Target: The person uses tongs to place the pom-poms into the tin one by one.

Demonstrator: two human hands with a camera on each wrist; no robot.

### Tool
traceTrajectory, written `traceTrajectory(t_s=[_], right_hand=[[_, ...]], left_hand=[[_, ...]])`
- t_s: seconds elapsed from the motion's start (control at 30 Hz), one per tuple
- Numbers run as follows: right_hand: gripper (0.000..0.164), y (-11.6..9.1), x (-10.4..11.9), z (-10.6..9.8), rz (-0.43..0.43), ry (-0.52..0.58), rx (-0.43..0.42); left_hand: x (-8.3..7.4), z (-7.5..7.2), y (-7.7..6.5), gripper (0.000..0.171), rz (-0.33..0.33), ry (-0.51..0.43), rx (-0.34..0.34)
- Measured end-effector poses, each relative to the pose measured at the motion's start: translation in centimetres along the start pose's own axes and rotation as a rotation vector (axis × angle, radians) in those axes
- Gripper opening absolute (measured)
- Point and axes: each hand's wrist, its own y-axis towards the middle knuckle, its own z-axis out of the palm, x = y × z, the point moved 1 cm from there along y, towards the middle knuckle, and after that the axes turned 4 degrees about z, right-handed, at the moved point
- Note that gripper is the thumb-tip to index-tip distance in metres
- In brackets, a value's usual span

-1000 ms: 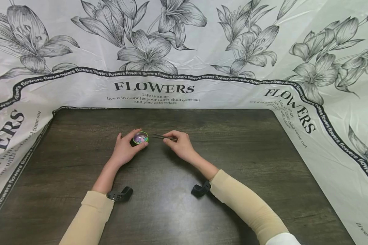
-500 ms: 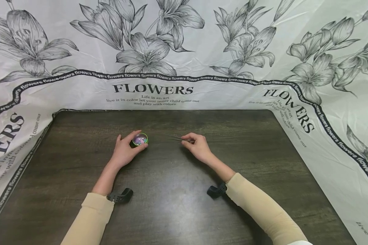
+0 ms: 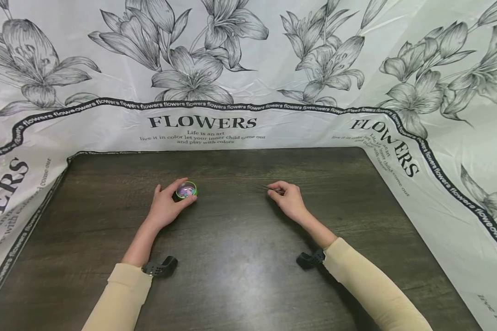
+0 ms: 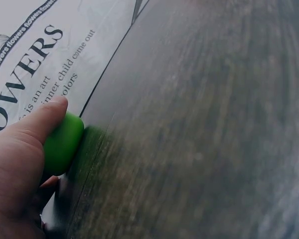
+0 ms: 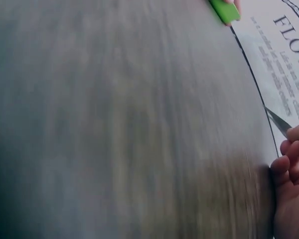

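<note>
On the left part of the table, my left hand [image 3: 167,202] grips a small round green container [image 3: 187,189], thumb on the near side and fingers round the far side. Small pink, purple and blue pieces show inside it. The left wrist view shows the container's smooth green wall [image 4: 65,144] beside the thumb. Well to the right, my right hand [image 3: 289,198] pinches a pair of thin metal tweezers [image 3: 265,186], their tips pointing left toward the container. In the right wrist view the tweezers [image 5: 278,121] stick out past the fingertips.
Both hands are over a dark wood-grain table [image 3: 232,239]. A white cloth [image 3: 207,131] with flower drawings and lettering rises behind it and along both sides. Black straps [image 3: 161,266] circle the wrists.
My right hand has moved right with the tweezers, away from the container. My left hand still holds the container in about the same place, and the head view has shifted slightly.
</note>
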Motion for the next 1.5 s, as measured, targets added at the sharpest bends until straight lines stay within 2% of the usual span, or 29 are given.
traceTrajectory(t_s=[0.23, 0.73, 1.13, 1.5], right_hand=[[0.018, -0.3, -1.0, -1.5, -0.055, -0.106, -0.073], [0.014, -0.7, -2.2, -3.1, -0.169, -0.323, -0.123], [0.008, -1.0, -3.2, -3.0, -0.188, -0.283, -0.196], [0.007, -1.3, -3.2, -2.8, -0.142, -0.278, -0.217]], left_hand=[[-0.1, 0.1, 0.0, 0.076, -0.002, 0.001, 0.001], [0.0, -0.1, -0.1, 0.076, 0.007, -0.003, -0.01], [0.2, 0.0, 0.1, 0.075, 0.013, 0.008, -0.015], [0.0, 0.0, 0.1, 0.076, 0.009, 0.016, -0.004]])
